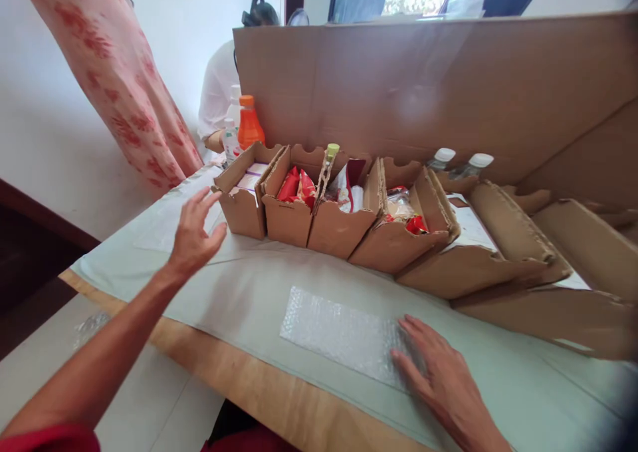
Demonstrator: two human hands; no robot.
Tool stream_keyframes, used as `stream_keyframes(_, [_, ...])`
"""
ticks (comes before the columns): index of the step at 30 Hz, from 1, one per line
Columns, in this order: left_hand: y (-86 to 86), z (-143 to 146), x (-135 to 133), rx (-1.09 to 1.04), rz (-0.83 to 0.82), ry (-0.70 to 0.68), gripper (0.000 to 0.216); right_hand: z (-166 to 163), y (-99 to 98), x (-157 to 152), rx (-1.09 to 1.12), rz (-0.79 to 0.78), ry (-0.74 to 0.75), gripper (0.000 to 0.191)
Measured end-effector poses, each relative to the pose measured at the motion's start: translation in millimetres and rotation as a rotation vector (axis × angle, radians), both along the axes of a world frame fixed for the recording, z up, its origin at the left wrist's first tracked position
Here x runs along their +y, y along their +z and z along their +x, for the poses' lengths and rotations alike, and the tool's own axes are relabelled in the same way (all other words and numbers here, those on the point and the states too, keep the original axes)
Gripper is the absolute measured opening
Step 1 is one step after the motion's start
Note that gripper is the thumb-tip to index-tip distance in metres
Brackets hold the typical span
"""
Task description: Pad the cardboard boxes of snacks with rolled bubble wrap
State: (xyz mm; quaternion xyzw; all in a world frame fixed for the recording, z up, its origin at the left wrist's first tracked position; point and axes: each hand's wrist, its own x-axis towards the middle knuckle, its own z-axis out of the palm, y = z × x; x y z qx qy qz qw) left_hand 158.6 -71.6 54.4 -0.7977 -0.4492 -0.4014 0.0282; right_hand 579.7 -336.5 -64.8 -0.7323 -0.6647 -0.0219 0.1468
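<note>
My left hand (196,229) is raised above the table with its fingers apart, holding nothing, just left of the leftmost cardboard box (242,214). Inside that box are small white and purple packs (252,176). A clear piece of bubble wrap (339,329) lies flat on the cloth in front of the boxes. My right hand (436,365) rests at the right end of the bubble wrap, fingers stretched out and touching it. Red packets (298,186) stand in the second box, and more packs fill the ones to its right.
Behind the boxes rises a tall cardboard panel (399,86). An orange bottle (250,126) stands at the back left, and white-capped bottles (478,163) at the back right. A person in a floral dress (109,80) stands left; another person (219,83) is behind the panel.
</note>
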Motion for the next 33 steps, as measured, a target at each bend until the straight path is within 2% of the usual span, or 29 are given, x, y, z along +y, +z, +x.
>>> stream_keyframes(3, [34.6,-19.1,39.7,0.228,0.022,-0.029,0.051,-6.0,-4.0,19.0,-0.027,-0.111,0.036,0.053])
stream_keyframes(5, [46.4,-19.4,57.7,0.392,0.000,-0.106,0.051,-6.7,-7.8,20.4,-0.036,-0.120,0.030,0.050])
stream_keyframes(9, [52.3,-9.1,84.0,0.616,-0.105,-0.195,0.030,-12.6,-6.5,16.7,-0.013,-0.094,0.013,0.034])
stream_keyframes(12, [52.8,-4.8,88.2,0.665,-0.148,-0.191,0.019,-21.7,4.9,15.5,0.011,-0.039,0.071,0.029])
stream_keyframes(14, [54.3,-4.5,77.6,0.634,-0.109,-0.185,0.020,-25.2,15.0,12.6,0.044,0.015,0.108,0.028])
stream_keyframes(16, [57.2,-4.9,55.5,0.606,-0.052,-0.209,0.022,-24.3,24.5,6.8,0.091,0.060,0.109,0.028])
stream_keyframes(20, [68.0,0.7,-9.3,0.679,0.016,-0.263,0.025,-12.3,35.5,-8.3,0.151,0.125,0.063,0.032])
stream_keyframes(23, [78.6,22.0,-56.9,0.771,-0.031,-0.304,0.027,-0.9,39.3,-17.8,0.153,0.169,0.052,0.036])
stream_keyframes(26, [86.8,66.5,-88.9,0.858,-0.126,-0.342,0.025,9.6,47.6,-29.9,0.152,0.157,0.036,0.038])
stream_keyframes(29, [91.6,129.3,-104.5,0.877,-0.262,-0.346,0.024,19.6,62.9,-51.2,0.171,0.056,-0.026,0.039])
stream_keyframes(31, [94.9,171.4,-110.1,0.765,-0.390,-0.393,0.023,26.2,74.4,-69.5,0.187,-0.010,-0.081,0.040])
stream_keyframes(33, [100.4,204.2,-114.0,0.591,-0.533,-0.515,0.024,32.9,84.0,-89.1,0.203,-0.044,-0.125,0.040])
